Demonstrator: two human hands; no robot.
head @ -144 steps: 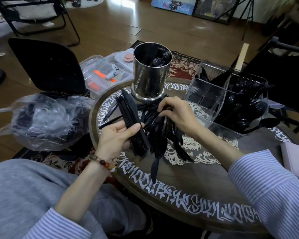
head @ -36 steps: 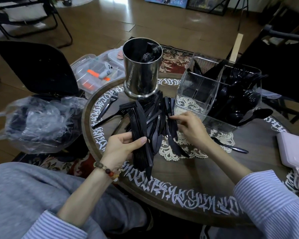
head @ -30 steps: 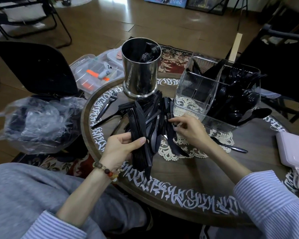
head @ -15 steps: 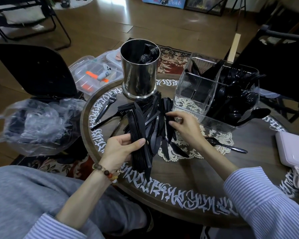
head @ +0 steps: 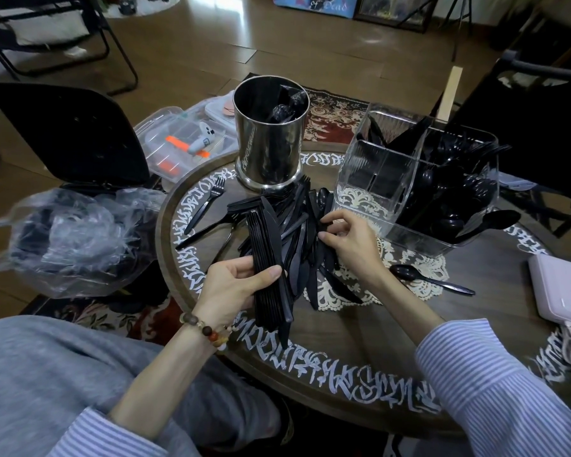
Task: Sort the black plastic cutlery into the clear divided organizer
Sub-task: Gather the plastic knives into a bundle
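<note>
My left hand [head: 234, 285] grips a thick stack of black plastic knives [head: 267, 258], thumb across the top. To its right a loose pile of black cutlery [head: 305, 225] lies fanned out on the round table [head: 343, 357]. Fingers of my right hand [head: 350, 240] curl into the pile's right edge, pinching a black piece there. The clear divided organizer [head: 376, 179] stands at the back right, its right compartments full of black spoons, its near-left compartment nearly bare. Two forks [head: 208, 206] lie left of the pile. One spoon [head: 429, 278] lies on the doily.
A steel cylinder [head: 269, 140] with wrapped cutlery stands behind the pile. A pink power bank [head: 561, 291] lies at the right edge. Left of the table are a bin with a clear bag [head: 76, 239], its black lid [head: 70, 133] and a clear storage box [head: 182, 143].
My right hand slid up and left along the pile toward the organizer's front corner and closed on a piece. The left hand kept the knife stack still.
</note>
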